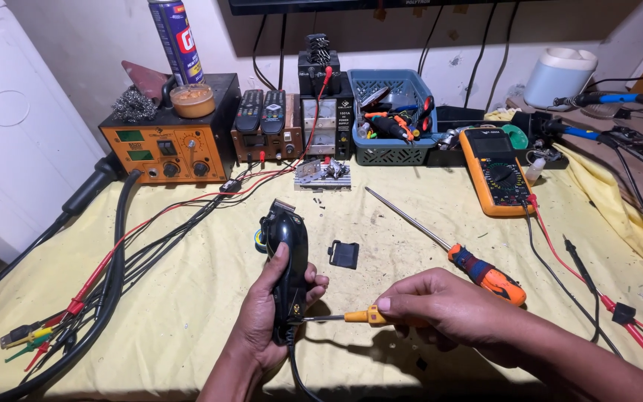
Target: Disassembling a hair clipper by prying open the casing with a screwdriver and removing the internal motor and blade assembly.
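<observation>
Left hand [273, 313]: clenched around the black hair clipper [286, 253], lower centre of the frame; the body is held upright with the blade end pointing away, apparently so that its lower side is presented to the tool.
Right hand [448, 309]: closed on the small yellow-handled screwdriver [344, 317]; the shaft is held level and the tip is brought against the clipper's lower side, just beside the left fingers.
Clipper cord [292, 372]: led off the lower edge of the frame, beneath the left wrist.
Worktop [187, 298]: covered with a yellow cloth; the clipper is held above it, not rested on it.
Black cover piece [344, 254]: laid flat, just right of the clipper, apart from both hands.
Long screwdriver [448, 242]: laid diagonally, orange handle near the right hand, not touched.
Multimeter [496, 171]: upper right, with red and black probe leads [589, 275] trailing past the right forearm; these are judged the nearest snag.
Soldering station [165, 141]: upper left, with a spray can [176, 41] and a paste tub [192, 99] on top.
Cable bundle [113, 268]: run along the left side, well apart from the hands.
Blue basket [392, 152]: upper centre, filled with tools.
</observation>
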